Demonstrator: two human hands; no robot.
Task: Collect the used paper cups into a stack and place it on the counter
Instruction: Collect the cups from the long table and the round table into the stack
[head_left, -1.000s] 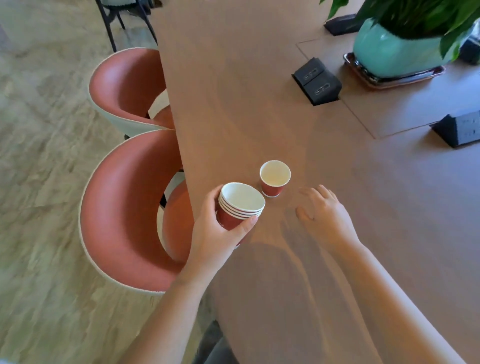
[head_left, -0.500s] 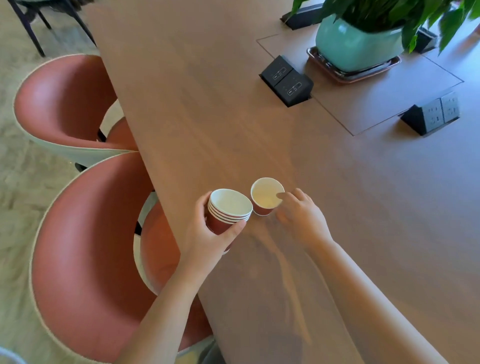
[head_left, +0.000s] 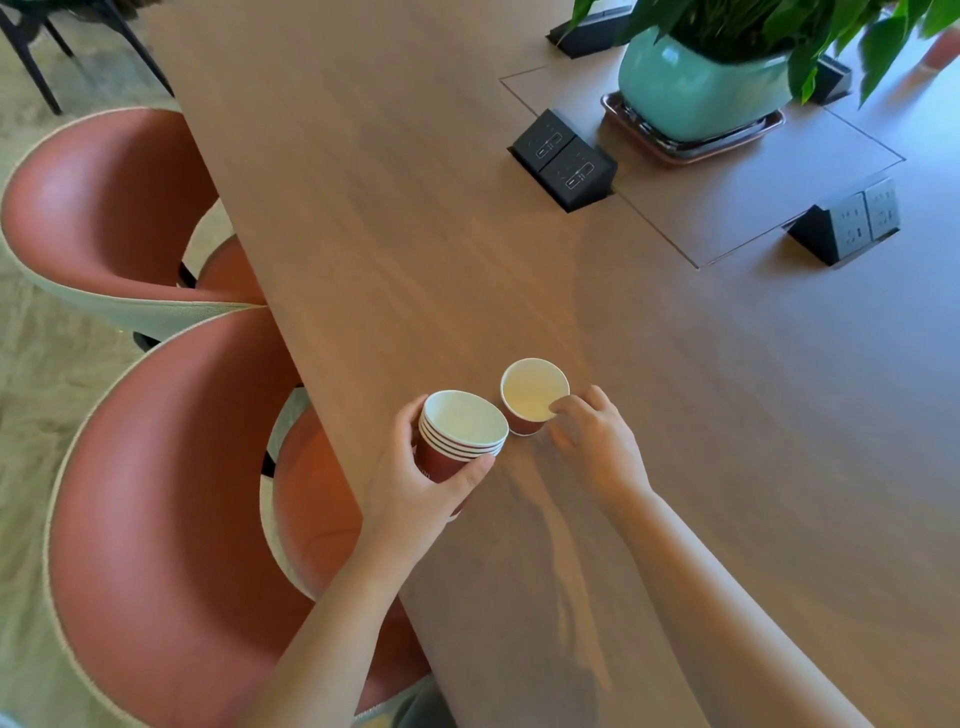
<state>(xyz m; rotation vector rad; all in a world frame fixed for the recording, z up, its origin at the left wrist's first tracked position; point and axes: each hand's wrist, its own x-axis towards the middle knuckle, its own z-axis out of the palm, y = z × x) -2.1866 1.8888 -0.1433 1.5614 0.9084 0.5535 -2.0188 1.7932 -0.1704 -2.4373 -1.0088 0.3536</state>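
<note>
Just inside the table edge (head_left: 324, 415), left hand (head_left: 415, 483) grips the cup stack (head_left: 457, 441); right hand (head_left: 597, 447) pinches the lone cup (head_left: 530, 397).

Stack of nested red paper cups, white inside (head_left: 461, 437): upright, held in left hand (head_left: 415, 486) at the brown wooden table's (head_left: 415, 208) near edge. Single red paper cup (head_left: 531, 396): upright on table, empty, just beside stack.
</note>
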